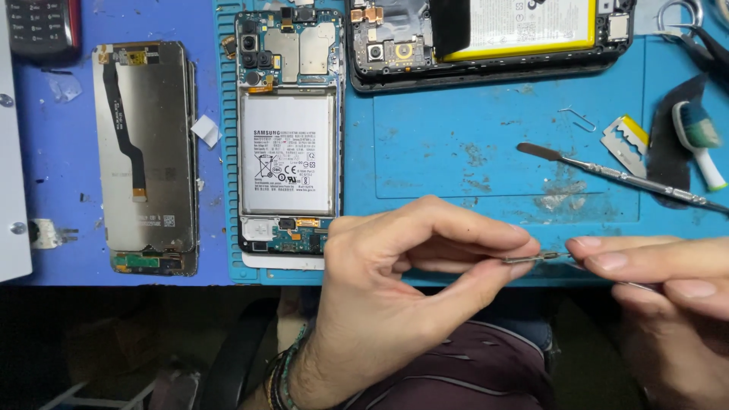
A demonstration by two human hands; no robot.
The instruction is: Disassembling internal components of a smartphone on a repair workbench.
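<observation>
Both hands pinch one small, thin metal part [535, 258] between them, in front of the near edge of the blue work mat [456, 137]. Left hand [395, 296]: thumb and forefinger pressed together on the part's left end, remaining fingers curled above. Right hand [661, 296]: fingertips closed on the part's right end; a thin metal tool shaft appears to run under these fingers, but what it is cannot be told.

An opened phone [287, 137] lies on the mat's left section, back cover off, with its white battery and circuit boards exposed. A detached display panel [148, 152] lies just left of it, face down, on the blue table surface. A second opened phone [493, 38] lies along the mat's far edge. To the right rest a metal spudger [623, 176], a razor blade [624, 144] and a toothbrush [699, 140], all well apart from the hands.
</observation>
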